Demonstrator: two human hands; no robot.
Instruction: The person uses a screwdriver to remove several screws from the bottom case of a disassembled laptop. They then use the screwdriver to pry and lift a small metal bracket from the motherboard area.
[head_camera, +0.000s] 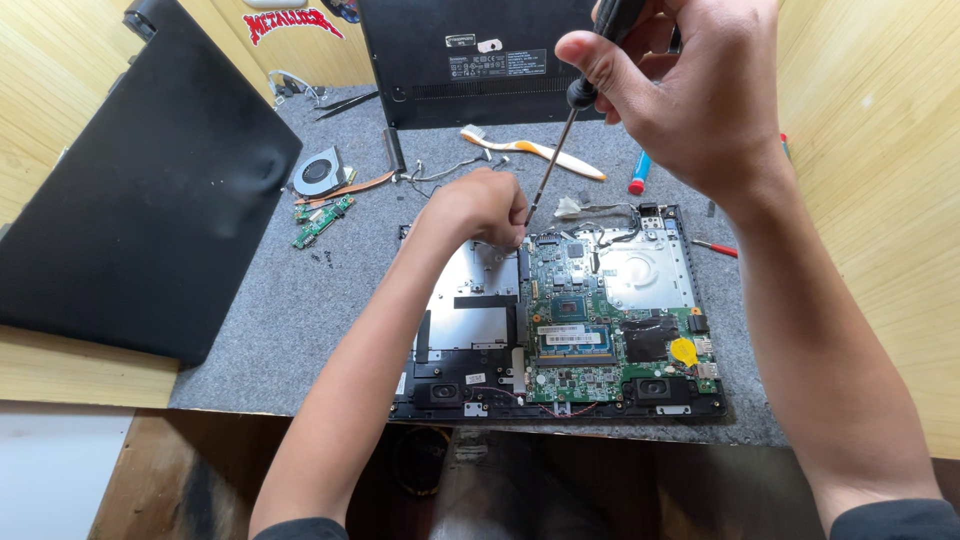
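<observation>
Fingers (600, 60) of the right hand (690, 95) were wrapped tight round the black handle of a screwdriver (555, 160), its thin shaft slanting down toward seven o'clock. Curled shut, the left hand (480, 205) pinched at the tip, apparently steadying it or a small screw; the contact itself was hidden.

Largest at nine o'clock lay a black laptop lid (150, 190) on the grey felt mat (300, 300) covering the desk. A second black bottom cover (470, 60) stood at twelve o'clock. At centre sat the opened laptop base (560, 400), holding a green motherboard (580, 330) and a bare metal plate (470, 300) to its nine o'clock side. The screwdriver tip met the top edge of the board. Smaller parts rested at ten o'clock: a round cooling fan (318, 172) and small green boards (322, 220).

Judging by the slant, bringing the shaft upright over the screw and pressing straight down would guard against slipping onto the board.
</observation>
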